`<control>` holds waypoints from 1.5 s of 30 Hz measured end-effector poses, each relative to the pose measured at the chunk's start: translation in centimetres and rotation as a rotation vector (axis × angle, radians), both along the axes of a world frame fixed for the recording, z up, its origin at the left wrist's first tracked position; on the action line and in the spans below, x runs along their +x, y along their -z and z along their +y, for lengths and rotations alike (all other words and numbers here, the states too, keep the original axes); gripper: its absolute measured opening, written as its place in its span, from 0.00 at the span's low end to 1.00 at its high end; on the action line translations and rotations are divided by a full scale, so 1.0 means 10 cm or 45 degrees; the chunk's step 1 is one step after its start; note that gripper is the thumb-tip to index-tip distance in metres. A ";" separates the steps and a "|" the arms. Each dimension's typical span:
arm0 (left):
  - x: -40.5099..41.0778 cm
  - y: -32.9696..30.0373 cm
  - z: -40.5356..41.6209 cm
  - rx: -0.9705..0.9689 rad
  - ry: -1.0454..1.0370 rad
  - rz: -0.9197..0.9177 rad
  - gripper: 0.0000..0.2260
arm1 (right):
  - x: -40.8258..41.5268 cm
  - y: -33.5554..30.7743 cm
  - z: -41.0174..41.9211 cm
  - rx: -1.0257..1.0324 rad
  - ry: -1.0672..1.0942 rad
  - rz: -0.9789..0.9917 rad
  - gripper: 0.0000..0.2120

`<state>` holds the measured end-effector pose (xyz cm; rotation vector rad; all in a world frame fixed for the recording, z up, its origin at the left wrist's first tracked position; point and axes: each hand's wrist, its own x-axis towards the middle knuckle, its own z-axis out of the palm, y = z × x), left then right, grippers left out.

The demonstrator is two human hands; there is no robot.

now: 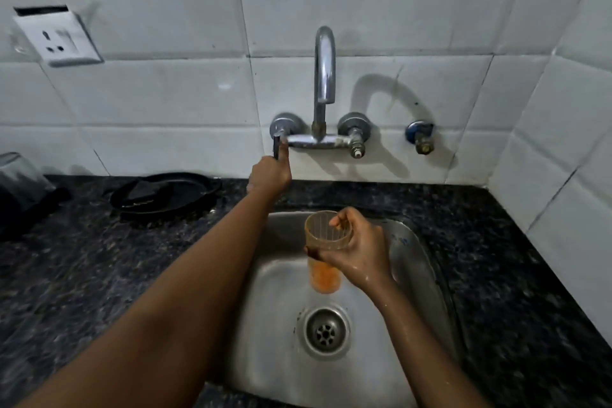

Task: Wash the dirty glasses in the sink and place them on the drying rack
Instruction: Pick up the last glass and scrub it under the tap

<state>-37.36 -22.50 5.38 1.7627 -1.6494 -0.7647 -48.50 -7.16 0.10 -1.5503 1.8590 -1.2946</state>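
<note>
Amber plastic: that's the glass [326, 242], upright over the steel sink [414, 262], orange residue showing through its lower half.
Right hand: the right hand [359, 252] grips the glass near the rim, fingers curled around the wall, thumb hooked over the edge; the skin is wet.
Left hand: the left hand [270, 174] reaches up and closes on the tap lever [276, 146], thumb against it.
Water: no stream shows from the spout [324, 69].
Step in hand: looks like working the tap to rinse.
Doing it well: centre the glass mouth under the spout, turn the lever gently so it doesn't splash, tilt to flush the residue toward the drain [326, 329].
Around: a dark pan [165, 194] on the granite counter [496, 258] to the left, a wall socket [58, 38] above it.
In the way: nothing between spout and glass; no drying rack is in view.
</note>
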 end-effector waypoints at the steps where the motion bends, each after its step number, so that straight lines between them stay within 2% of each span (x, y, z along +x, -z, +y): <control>1: 0.00 0.03 -0.04 0.050 -0.004 0.135 0.35 | -0.01 0.00 -0.03 0.004 0.004 -0.008 0.26; 4: 0.02 0.01 -0.09 0.404 0.046 0.733 0.37 | -0.03 0.02 -0.08 -0.015 -0.007 -0.040 0.28; 6: 0.07 -0.02 -0.08 0.539 0.107 0.836 0.37 | -0.04 0.01 -0.08 -0.037 0.000 -0.050 0.28; 9: 0.14 -0.02 0.06 0.532 0.176 0.859 0.31 | -0.01 -0.02 -0.08 -0.067 -0.008 -0.051 0.29; 12: 0.25 0.32 0.37 0.454 0.225 0.796 0.22 | 0.04 0.00 -0.04 -0.105 -0.008 -0.105 0.36; 17: 0.56 0.98 1.16 0.775 0.188 0.609 0.17 | 0.07 0.20 0.02 -0.005 0.039 -0.278 0.46; 21: 0.65 1.19 1.46 0.895 0.156 0.646 0.15 | 0.10 0.36 0.08 0.157 0.096 -0.353 0.47; 23: 0.66 1.25 1.55 0.919 0.157 0.655 0.16 | 0.10 0.45 0.12 0.221 0.150 -0.481 0.47; 25: 0.64 1.29 1.63 0.899 0.210 0.657 0.16 | 0.09 0.54 0.15 0.280 0.194 -0.675 0.42; 28: 0.59 1.31 1.71 0.803 0.288 0.729 0.13 | 0.10 0.62 0.18 0.357 0.193 -1.062 0.24; 31: 0.58 1.32 1.74 0.729 0.260 0.792 0.09 | 0.13 0.70 0.15 0.420 0.206 -1.374 0.18; 32: 0.58 1.33 1.74 0.722 0.258 0.789 0.08 | 0.15 0.72 0.13 0.472 0.194 -1.460 0.19; 34: 0.60 1.35 1.74 0.722 0.274 0.773 0.06 | 0.18 0.74 0.08 0.622 0.107 -1.589 0.26; 37: 0.60 1.33 1.71 0.678 0.264 0.839 0.06 | 0.16 0.75 -0.03 0.775 -0.030 -1.615 0.26; 39: 0.61 1.32 1.66 0.657 0.241 0.873 0.08 | 0.13 0.79 -0.13 0.832 -0.063 -1.648 0.32; 42: 0.64 1.31 1.62 0.667 0.221 0.894 0.10 | 0.13 0.89 -0.23 0.905 -0.065 -1.655 0.38; 45: 0.68 1.34 1.60 0.680 0.144 0.923 0.10 | 0.15 0.99 -0.29 0.973 -0.026 -1.666 0.38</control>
